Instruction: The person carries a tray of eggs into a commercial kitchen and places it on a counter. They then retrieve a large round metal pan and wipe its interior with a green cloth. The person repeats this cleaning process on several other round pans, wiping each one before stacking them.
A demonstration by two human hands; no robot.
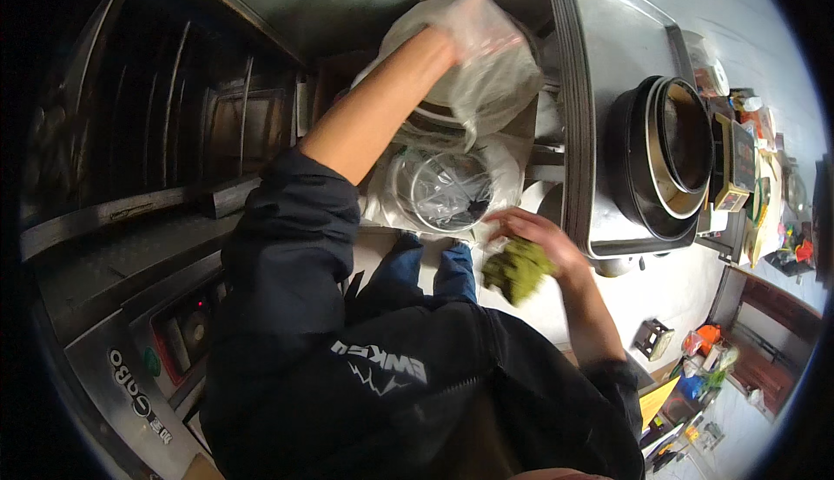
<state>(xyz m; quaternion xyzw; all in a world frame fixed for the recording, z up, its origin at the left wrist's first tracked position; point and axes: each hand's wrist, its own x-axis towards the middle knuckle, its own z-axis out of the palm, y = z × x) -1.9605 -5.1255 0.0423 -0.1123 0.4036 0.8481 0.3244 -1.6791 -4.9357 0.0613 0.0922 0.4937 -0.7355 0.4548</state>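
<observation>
My left hand (474,19) reaches into a clear, cloudy plastic bag (502,89) over a large round container at the top centre; the plastic veils the fingers, so its grip is unclear. Nearer my feet stands another round container (417,187) lined with clear plastic, with a small dark thing inside. Right of that container's rim, my right hand (535,231) holds a crumpled green lump (518,271), blurred; whether it is cloth or something else cannot be told.
On the right, a stack of metal baking trays (603,43) bears nested round pans (684,134), with a digital scale (739,161) beyond. A metal oven (130,389) and dark racks (176,102) line the left. A small stool (653,340) stands on the floor at right.
</observation>
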